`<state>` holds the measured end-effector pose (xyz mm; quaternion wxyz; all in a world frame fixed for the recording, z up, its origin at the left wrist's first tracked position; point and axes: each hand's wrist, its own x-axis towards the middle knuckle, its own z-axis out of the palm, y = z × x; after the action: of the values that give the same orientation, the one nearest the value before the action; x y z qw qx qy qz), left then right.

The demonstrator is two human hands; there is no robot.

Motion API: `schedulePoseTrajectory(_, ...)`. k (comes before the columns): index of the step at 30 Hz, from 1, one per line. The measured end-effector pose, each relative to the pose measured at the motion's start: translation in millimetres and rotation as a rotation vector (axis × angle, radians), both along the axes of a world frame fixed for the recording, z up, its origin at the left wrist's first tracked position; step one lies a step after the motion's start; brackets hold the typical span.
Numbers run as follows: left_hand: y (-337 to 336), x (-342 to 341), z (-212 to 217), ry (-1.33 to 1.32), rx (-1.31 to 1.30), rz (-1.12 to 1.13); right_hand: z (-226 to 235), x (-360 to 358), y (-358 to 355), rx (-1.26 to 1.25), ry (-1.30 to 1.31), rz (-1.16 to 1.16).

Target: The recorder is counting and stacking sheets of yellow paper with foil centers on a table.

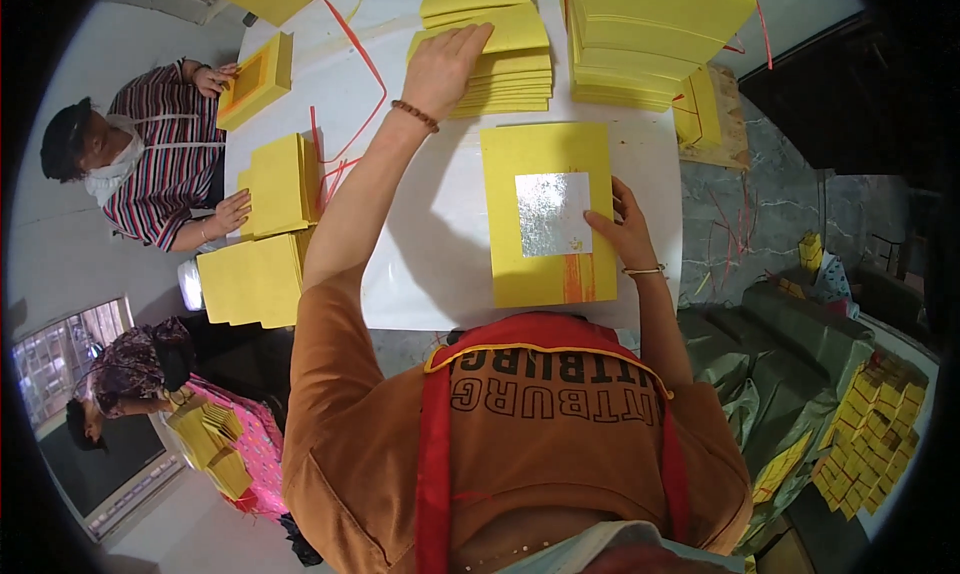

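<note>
A yellow sheet of paper (545, 154) with a shiny silver square (550, 209) and an orange smear below it lies in front of me. My right hand (628, 229) grips its right edge, thumb on top beside the silver square. Farther off, my left hand (447, 69) reaches to a stack of yellow paper (508, 89). Its fingers are pressed together over the top sheet, which looks slightly raised; the thumb is hidden.
Taller yellow stacks (640, 34) stand on the white table (425, 264) at far right. Red ties (365, 59) lie at left. Across the left edge, a person in stripes (165, 159) handles yellow stacks (275, 189). Another person (130, 369) is behind, by a pink cloth. Bundles (870, 434) sit lower right.
</note>
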<state>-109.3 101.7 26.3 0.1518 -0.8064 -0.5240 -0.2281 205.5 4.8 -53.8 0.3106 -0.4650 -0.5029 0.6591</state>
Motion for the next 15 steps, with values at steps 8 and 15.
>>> schedulePoseTrajectory(8,17.2,-2.0,-44.8,0.065,-0.128,0.015,-15.7,2.2,-2.5,0.012,0.048,-0.029)
schedulePoseTrajectory(15,21.3,-2.3,-48.0,0.088,-0.232,0.053,-8.9,-0.1,-2.0,0.005,0.070,-0.031)
